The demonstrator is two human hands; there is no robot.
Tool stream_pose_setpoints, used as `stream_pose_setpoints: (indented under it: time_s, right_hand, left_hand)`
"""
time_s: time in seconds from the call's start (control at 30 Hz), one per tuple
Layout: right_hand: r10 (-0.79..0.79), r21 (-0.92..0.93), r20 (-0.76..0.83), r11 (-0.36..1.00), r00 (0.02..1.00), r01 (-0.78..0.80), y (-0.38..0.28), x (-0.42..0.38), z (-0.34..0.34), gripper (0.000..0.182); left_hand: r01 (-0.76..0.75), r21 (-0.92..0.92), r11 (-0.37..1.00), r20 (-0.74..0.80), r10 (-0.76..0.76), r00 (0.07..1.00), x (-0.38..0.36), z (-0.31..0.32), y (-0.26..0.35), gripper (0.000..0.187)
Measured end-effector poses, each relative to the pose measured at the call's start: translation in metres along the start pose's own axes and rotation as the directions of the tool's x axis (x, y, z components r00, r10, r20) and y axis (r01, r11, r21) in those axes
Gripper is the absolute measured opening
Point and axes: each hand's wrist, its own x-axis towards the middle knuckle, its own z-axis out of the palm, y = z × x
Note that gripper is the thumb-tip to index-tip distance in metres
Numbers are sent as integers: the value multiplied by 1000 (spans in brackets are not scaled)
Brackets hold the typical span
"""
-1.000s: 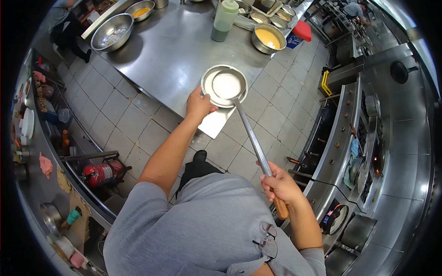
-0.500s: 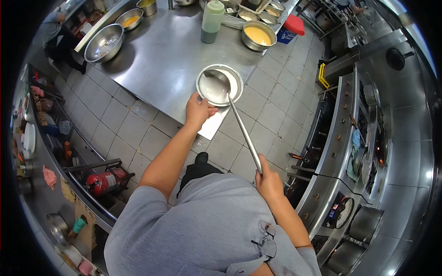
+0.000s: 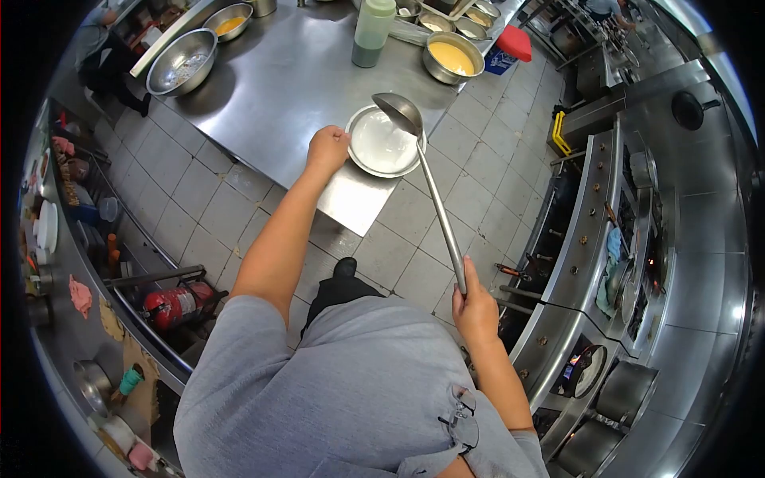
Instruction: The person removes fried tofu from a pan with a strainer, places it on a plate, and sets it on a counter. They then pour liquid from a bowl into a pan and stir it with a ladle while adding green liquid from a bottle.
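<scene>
A round metal bowl (image 3: 381, 170) with white liquid (image 3: 378, 147) in it stands near the corner of the steel table (image 3: 271, 103). My left hand (image 3: 328, 149) is closed at the bowl's left rim, with its fingertips partly hidden. My right hand (image 3: 476, 309) is wrapped round the end of the long handle of a ladle (image 3: 437, 199). The ladle's cup is raised over the bowl's far right rim and tilted. I cannot see whether anything is in the cup.
On the table are a squeeze bottle (image 3: 373, 33) of green liquid, a pot of yellow liquid (image 3: 451, 60) and a large steel bowl (image 3: 183, 68). A stove (image 3: 586, 231) runs along the right. Another person (image 3: 100, 52) stands at far left.
The ladle's cup has come up out of the white liquid to the far rim. My left hand has moved from the bowl's near side up to its left side.
</scene>
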Motion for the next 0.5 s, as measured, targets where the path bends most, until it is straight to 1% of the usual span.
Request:
stream_pose_setpoints:
  time_s: [0.03,0.07,0.1,0.13,0.17,0.2,0.23,0.27,0.3,0.33,0.37,0.4,0.43,0.47,0.5]
  right_hand:
    - [17,-24,27,1000,999,-16,0,4,0,65]
    - [34,-49,53,998,998,-31,0,8,0,63]
    - [36,-47,50,998,998,-34,0,11,0,63]
    - [61,18,136,998,989,-64,-1,14,-1,60]
    - [77,80,226,992,971,-98,-3,16,0,57]
    - [73,83,227,992,971,-94,-5,15,1,57]
    - [57,180,262,978,964,-106,-7,12,2,53]
    - [37,273,294,954,955,-121,-9,11,2,50]
    - [34,272,294,955,955,-117,-14,13,-5,50]
    - [102,417,471,849,876,-323,-22,16,-17,52]
    - [121,498,640,687,759,-529,-30,19,-28,53]
    - [119,499,640,688,759,-528,-34,21,-36,53]
    - [74,551,703,572,707,-608,-37,24,-43,51]
    - [16,581,755,447,655,-681,-39,26,-50,48]
    - [15,584,752,448,658,-677,-42,26,-57,48]
  left_hand:
    - [115,-100,988,95,-106,990,-5,-3,5,15]
    - [112,-97,989,98,-103,990,-9,-4,8,15]
    - [191,-156,969,177,-163,971,-15,-4,11,12]
    - [273,-208,939,255,-218,942,-20,-4,12,10]
    - [273,-207,939,251,-219,943,-25,-2,12,10]
    - [327,-325,887,293,-235,927,-30,2,10,11]
    - [378,-435,817,336,-242,910,-34,6,9,13]
    - [392,-462,796,362,-234,902,-37,10,7,15]
    - [390,-464,795,359,-234,904,-41,12,9,15]
    - [395,-498,772,332,-250,909,-46,15,11,15]
    - [397,-531,749,306,-268,914,-51,18,13,15]
    - [399,-573,716,310,-262,914,-54,21,15,18]
    - [396,-573,717,308,-259,915,-57,24,14,18]
    - [418,-608,675,322,-271,907,-59,28,11,18]
    - [438,-642,630,337,-281,899,-62,30,13,17]
